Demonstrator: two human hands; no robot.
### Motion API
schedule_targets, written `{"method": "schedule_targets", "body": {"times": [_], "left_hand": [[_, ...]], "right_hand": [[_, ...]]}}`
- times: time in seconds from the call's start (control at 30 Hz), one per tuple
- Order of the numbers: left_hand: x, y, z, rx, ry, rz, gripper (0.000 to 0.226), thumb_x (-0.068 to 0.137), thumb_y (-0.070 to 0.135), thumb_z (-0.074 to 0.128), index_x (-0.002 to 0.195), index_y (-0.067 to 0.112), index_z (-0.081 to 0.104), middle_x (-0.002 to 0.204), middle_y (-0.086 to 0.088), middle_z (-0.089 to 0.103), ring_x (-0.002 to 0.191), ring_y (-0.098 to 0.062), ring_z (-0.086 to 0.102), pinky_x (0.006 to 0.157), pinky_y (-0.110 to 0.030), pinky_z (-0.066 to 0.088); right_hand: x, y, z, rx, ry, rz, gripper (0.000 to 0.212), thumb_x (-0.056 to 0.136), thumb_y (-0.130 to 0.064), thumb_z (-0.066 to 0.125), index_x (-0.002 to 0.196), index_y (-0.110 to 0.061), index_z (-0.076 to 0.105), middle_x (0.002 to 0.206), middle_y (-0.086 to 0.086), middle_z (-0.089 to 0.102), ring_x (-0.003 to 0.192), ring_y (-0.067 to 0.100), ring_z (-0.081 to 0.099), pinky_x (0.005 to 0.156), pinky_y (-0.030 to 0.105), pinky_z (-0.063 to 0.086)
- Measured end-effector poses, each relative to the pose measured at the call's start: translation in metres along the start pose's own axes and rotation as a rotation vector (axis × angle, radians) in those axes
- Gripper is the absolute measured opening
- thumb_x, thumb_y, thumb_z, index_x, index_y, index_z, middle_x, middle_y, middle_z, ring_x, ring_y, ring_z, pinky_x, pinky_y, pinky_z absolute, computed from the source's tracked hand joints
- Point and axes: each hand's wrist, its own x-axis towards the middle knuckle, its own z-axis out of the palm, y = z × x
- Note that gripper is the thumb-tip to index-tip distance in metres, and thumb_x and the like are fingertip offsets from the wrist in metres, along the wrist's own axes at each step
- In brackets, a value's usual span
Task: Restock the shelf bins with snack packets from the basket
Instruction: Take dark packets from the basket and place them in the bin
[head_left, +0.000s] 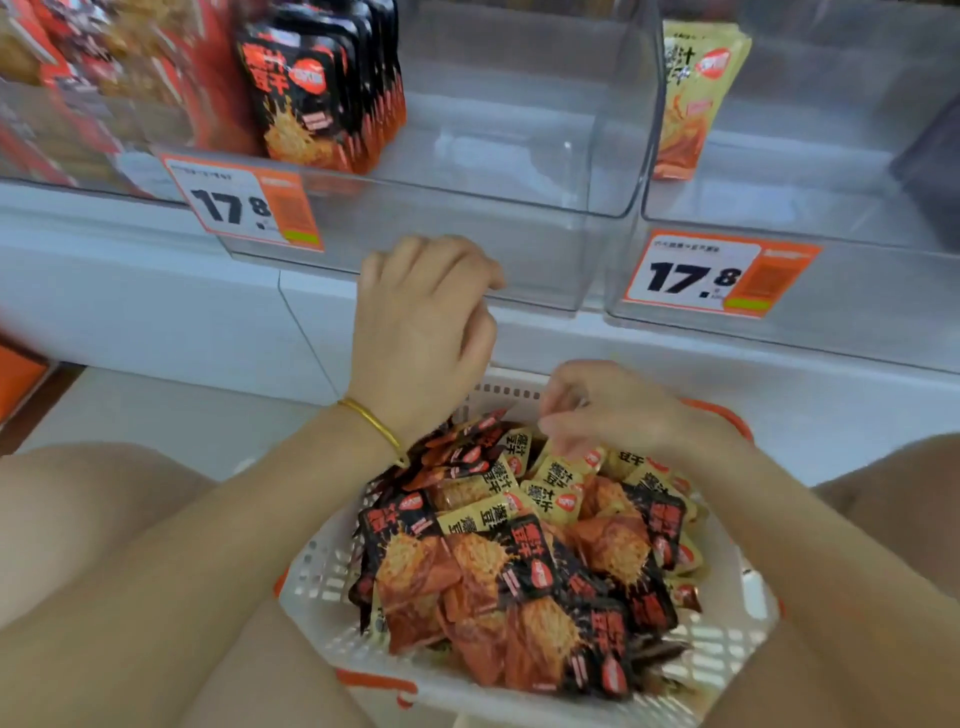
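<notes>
Basket (322, 582) heaped with snack packets (519, 571), yellow packet (563, 475) pinched by right hand (618, 410), left hand (423, 322) held curled on nothing before clear bin (519, 249)

We see a left price tag (241, 205) and a right price tag (719, 273), both orange/white, reading 17.8. Gold bangle (371, 421) on a wrist. Orange obj (18, 379) at far-left edge, pale floor (156, 410) nearby.
</notes>
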Motion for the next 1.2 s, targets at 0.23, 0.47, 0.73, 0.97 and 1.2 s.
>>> {"method": "schedule_targets", "body": {"times": [0.23,0.47,0.73,0.97,1.2], "left_hand": [[-0.034,0.012,0.030,0.069,-0.451,0.171,0.027,0.079,0.021,0.041,0.088,0.017,0.066,0.091,-0.001,0.066,0.086,-0.026,0.057,0.074,-0.034,0.035],[-0.044,0.006,0.038,0.044,-0.608,0.087,0.025,0.088,0.015,0.053,0.110,0.013,0.063,0.106,-0.006,0.065,0.101,-0.026,0.053,0.082,-0.037,0.041],[-0.050,0.006,0.043,-0.150,-1.007,-0.060,0.039,0.094,0.029,0.051,0.131,0.020,0.049,0.129,0.000,0.054,0.120,-0.019,0.047,0.099,-0.033,0.038],[-0.032,0.007,0.029,-0.434,-0.952,-0.368,0.014,0.085,0.024,0.067,0.096,0.021,0.059,0.103,-0.005,0.064,0.095,-0.021,0.060,0.087,-0.040,0.047],[-0.005,-0.005,-0.003,-0.737,-0.573,-0.573,0.024,0.072,0.022,0.077,0.073,0.020,0.053,0.072,0.002,0.057,0.062,-0.008,0.052,0.063,-0.025,0.044]], "right_hand": [[0.032,0.098,0.088,-0.508,-0.204,0.137,0.054,0.087,-0.041,0.064,0.128,-0.011,0.048,0.129,0.009,0.051,0.113,0.024,0.051,0.090,0.033,0.044],[0.034,0.116,0.111,-0.680,-0.076,0.101,0.060,0.075,-0.046,0.074,0.117,-0.013,0.046,0.121,0.009,0.048,0.107,0.027,0.051,0.082,0.038,0.047],[0.032,0.080,0.050,-0.129,-0.060,0.068,0.026,0.077,-0.010,0.075,0.084,-0.020,0.052,0.085,-0.008,0.049,0.083,0.017,0.051,0.069,0.029,0.042],[0.000,0.031,0.026,0.652,0.158,-0.042,0.018,0.080,-0.001,0.069,0.094,-0.008,0.062,0.087,0.008,0.068,0.072,0.016,0.066,0.064,0.025,0.057],[-0.020,-0.012,0.041,1.041,0.193,-0.079,0.030,0.074,-0.012,0.069,0.104,-0.007,0.064,0.092,0.010,0.073,0.079,0.022,0.071,0.067,0.032,0.059]]}}
